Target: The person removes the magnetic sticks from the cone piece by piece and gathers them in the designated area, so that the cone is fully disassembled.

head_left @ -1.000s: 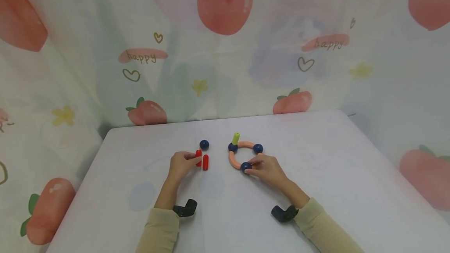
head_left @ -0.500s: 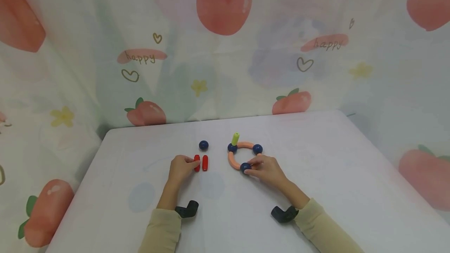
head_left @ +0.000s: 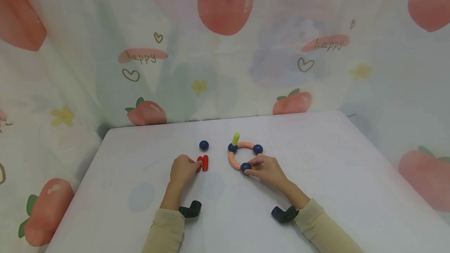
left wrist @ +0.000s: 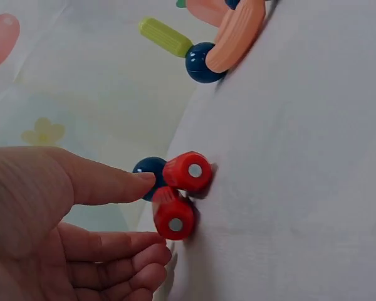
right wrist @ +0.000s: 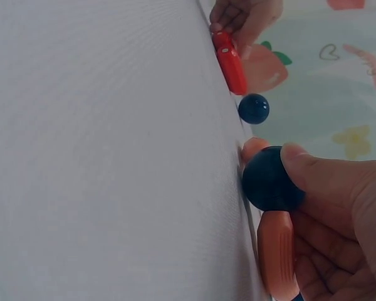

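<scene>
In the head view my left hand (head_left: 183,168) is at the left one of two red magnetic sticks (head_left: 205,163), which lie side by side. The left wrist view shows the lower red stick (left wrist: 174,219) between its thumb and index finger, tilted against the other red stick (left wrist: 189,170). My right hand (head_left: 268,170) pinches a dark blue ball (head_left: 245,167) at the near side of a ring. That ring joins blue balls with curved orange sticks (head_left: 233,161). A lime-green stick (head_left: 236,139) stands up from the ring's left ball (head_left: 233,147).
A loose blue ball (head_left: 204,145) lies just behind the red sticks. The white table (head_left: 316,147) has a patterned cloth (head_left: 225,69) hanging behind it. Both wrists wear a black camera mount (head_left: 284,214).
My left hand has drawn the left red stick nearer, away from the loose ball, then tilted it rightward against the other one. My right hand has stayed on the ring's ball.
</scene>
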The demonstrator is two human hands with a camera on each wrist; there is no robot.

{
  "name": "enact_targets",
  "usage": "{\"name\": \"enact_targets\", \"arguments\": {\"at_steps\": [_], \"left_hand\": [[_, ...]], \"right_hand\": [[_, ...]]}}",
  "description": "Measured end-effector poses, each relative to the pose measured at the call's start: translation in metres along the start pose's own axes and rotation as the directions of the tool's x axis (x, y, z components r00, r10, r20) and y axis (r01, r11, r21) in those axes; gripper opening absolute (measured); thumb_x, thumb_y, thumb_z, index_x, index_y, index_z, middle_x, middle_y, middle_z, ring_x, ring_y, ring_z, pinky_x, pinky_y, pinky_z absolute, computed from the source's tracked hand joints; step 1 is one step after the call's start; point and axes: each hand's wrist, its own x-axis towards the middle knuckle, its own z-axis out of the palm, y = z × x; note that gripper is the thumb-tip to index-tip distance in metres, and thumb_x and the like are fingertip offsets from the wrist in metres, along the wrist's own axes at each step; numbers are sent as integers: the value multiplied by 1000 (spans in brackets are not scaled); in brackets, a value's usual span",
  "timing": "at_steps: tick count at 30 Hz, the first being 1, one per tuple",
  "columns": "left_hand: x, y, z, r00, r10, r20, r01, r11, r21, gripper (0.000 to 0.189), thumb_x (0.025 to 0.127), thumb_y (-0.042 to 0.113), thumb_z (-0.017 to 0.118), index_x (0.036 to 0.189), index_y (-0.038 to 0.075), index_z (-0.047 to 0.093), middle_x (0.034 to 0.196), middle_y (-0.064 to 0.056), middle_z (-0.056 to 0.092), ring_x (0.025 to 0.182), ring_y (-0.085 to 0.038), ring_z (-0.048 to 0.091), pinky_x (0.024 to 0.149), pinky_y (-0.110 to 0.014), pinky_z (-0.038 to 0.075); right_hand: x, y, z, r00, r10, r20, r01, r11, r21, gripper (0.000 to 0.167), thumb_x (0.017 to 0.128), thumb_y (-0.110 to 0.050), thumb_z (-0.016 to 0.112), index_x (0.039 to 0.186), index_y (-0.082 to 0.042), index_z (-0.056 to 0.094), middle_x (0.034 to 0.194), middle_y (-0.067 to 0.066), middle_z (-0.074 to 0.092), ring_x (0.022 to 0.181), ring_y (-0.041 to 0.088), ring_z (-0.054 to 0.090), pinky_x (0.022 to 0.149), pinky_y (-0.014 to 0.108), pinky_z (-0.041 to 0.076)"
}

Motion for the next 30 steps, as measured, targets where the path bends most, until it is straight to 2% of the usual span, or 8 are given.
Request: {"name": "enact_targets", "arguments": {"at_steps": [3,6,9,13,16,20,23,30], "left_hand": [[-4,6,-4,1000,21,-12,-20,1000,14,31,83,30,67,92,0,66,77,-7,61,71,-21,54,61,-31,48],[-6,17,-2,995,93,-43,-94,996,-11,30,84,28,65,98,2,67,84,-8,62,75,-21,55,65,-31,50],[-9,32,8,981,189,-51,-190,981,-23,28,85,25,66,101,3,68,86,-6,62,74,-18,55,64,-30,50],[-10,51,34,969,246,-20,-246,969,-5,30,84,25,67,104,3,67,88,-6,63,77,-18,58,68,-32,50],[-9,59,51,968,252,5,-252,968,-16,30,83,24,67,105,3,67,91,-6,64,81,-19,58,71,-33,50],[-4,63,63,962,272,21,-270,960,-73,28,84,22,66,104,2,68,90,-5,64,80,-18,56,71,-31,49],[-1,66,66,959,282,29,-278,955,-98,26,84,19,66,103,2,68,91,-5,64,82,-18,57,72,-30,50],[2,67,67,970,238,58,-227,963,-147,24,82,18,69,101,3,68,91,-6,64,83,-18,58,75,-30,51]], "right_hand": [[-1,0,0,1000,-2,1,2,1000,7,25,70,-18,80,91,-7,71,75,-4,59,66,11,53,56,22,45],[-2,-1,0,1000,7,6,-7,1000,-2,25,70,-18,80,91,-8,72,75,-3,59,67,10,53,57,22,45],[-2,-2,-1,1000,7,9,-7,1000,-11,26,70,-19,80,92,-8,72,76,-4,59,68,10,53,58,23,45],[-1,-2,-2,1000,-1,7,1,1000,-16,27,70,-20,80,92,-8,72,75,-3,59,68,10,53,59,23,46],[0,-2,-1,1000,-8,4,8,1000,-7,27,70,-19,80,93,-7,72,75,-2,59,68,11,53,59,23,46],[0,-2,-1,1000,-8,3,8,1000,-4,28,70,-21,80,93,-7,72,76,-2,59,68,11,52,59,23,45],[0,-3,-1,1000,-4,1,4,1000,-7,28,69,-21,81,92,-7,72,75,-2,59,67,11,52,58,23,45],[-1,-2,-4,1000,-5,13,5,1000,3,27,70,-20,80,93,-8,72,76,-1,59,68,11,53,58,22,46]]}}
